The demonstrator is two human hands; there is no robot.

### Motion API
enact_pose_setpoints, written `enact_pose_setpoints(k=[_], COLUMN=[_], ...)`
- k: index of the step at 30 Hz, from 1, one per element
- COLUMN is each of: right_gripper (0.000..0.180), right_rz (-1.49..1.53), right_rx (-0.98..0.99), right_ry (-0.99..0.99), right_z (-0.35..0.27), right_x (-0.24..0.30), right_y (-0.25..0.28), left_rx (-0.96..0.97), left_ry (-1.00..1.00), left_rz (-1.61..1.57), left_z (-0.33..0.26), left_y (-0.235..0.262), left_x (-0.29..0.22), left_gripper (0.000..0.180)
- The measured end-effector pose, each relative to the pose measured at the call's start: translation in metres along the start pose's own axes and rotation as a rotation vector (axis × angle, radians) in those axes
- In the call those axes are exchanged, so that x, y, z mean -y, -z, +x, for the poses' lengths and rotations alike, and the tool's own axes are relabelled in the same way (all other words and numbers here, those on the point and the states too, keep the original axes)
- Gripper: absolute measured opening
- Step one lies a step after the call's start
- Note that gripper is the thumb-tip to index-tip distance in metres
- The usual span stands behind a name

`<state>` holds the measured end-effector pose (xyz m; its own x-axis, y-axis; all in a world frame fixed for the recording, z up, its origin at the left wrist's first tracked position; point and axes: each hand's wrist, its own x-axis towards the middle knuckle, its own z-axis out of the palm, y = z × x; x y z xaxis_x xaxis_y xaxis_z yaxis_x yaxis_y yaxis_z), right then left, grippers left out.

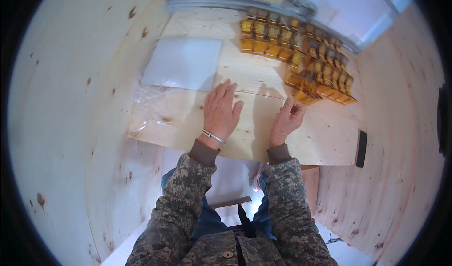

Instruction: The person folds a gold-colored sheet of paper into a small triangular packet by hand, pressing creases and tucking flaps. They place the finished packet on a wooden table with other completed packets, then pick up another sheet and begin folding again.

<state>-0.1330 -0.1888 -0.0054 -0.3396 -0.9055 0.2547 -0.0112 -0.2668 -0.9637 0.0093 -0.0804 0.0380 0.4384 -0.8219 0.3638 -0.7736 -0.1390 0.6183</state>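
Note:
My left hand (220, 110) hovers over or rests on the wooden tabletop, palm down with its fingers stretched out. It is close to the lower right corner of a flat white sheet or stack (182, 63). My right hand (287, 121) is further right, its thumb and fingers curled together; whatever they may hold cannot be made out. Just beyond it stand several rows of small amber, bottle-like pieces with dark tops (273, 35). The nearest amber pieces (306, 94) lie slanted close to my right fingertips.
Crumpled clear plastic film (148, 108) lies along the table's left side. Light wooden panels (70, 125) rise to the left and right. A black strip (361, 148) sits at the table's right front corner. A metal rail (212, 1) runs along the back.

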Motion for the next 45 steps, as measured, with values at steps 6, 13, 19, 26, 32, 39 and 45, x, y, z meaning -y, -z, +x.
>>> enact_pose_setpoints(k=[6, 13, 19, 26, 32, 39, 45], right_gripper=[0.010, 0.004, 0.006, 0.008, 0.011, 0.011, 0.010], right_rz=[0.015, 0.011, -0.018, -0.046, -0.067, -0.062, -0.062], right_rx=[0.457, 0.655, 0.760, 0.801, 0.819, 0.867, 0.874], right_ry=[-0.239, -0.280, -0.351, -0.380, -0.364, -0.383, -0.362], right_z=[-0.041, -0.062, -0.052, -0.041, -0.032, -0.032, -0.035], right_x=[0.019, 0.018, 0.028, 0.039, 0.042, 0.040, 0.033], right_y=[-0.017, -0.027, -0.021, -0.010, -0.004, -0.003, -0.005], left_rx=[0.028, 0.088, 0.015, 0.052, 0.005, -0.054, -0.041], left_ry=[0.107, -0.003, -0.166, -0.135, -0.192, 0.059, 0.308], left_rz=[0.457, 0.272, 0.210, 0.221, 0.227, 0.054, -0.157], left_z=[0.003, 0.024, 0.034, 0.039, 0.048, 0.053, 0.051], left_y=[0.022, 0.025, 0.033, 0.041, 0.041, 0.041, 0.038], left_x=[0.074, 0.126, 0.137, 0.129, 0.132, 0.127, 0.134], left_gripper=[0.063, 0.053, 0.041, 0.032, 0.015, 0.012, 0.016])
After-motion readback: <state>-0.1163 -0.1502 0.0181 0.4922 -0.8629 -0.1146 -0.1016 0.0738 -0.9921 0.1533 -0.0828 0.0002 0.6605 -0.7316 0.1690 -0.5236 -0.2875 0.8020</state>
